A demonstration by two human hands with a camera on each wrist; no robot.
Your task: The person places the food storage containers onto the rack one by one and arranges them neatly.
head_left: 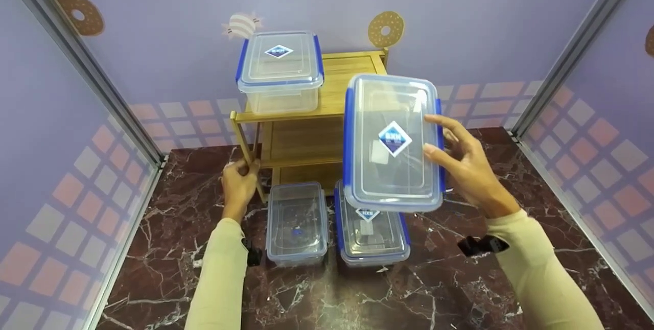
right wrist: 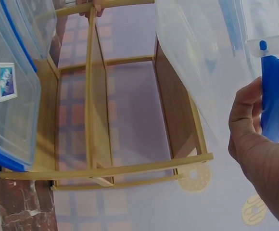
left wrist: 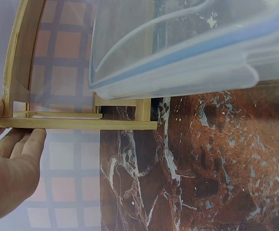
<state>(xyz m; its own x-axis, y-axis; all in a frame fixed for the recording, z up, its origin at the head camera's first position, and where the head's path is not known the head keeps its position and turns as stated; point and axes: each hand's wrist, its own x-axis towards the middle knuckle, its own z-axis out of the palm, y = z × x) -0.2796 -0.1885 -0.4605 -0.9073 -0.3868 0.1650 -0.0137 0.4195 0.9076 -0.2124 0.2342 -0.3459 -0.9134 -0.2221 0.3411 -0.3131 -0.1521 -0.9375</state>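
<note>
My right hand [head_left: 472, 174] holds a clear plastic storage box [head_left: 393, 182] with blue side latches by its right edge, raised in front of a wooden shelf rack [head_left: 352, 72]. A diamond label marks its lid. In the right wrist view, the fingers curl at the blue latch [right wrist: 273, 103]. My left hand [head_left: 239, 187] grips the rack's left front post about level with the middle shelf; in the left wrist view, thumb and fingers lie on either side of that post [left wrist: 82, 124]. Another lidded box [head_left: 281, 72] stands on the left of the top shelf.
Two more boxes stand on the dark marble floor [head_left: 168, 263] before the rack: a clear one [head_left: 296, 217] at left, and a blue-latched one [head_left: 373, 243] at right, partly hidden by the raised box. Purple walls [head_left: 317, 3] enclose the back and both sides.
</note>
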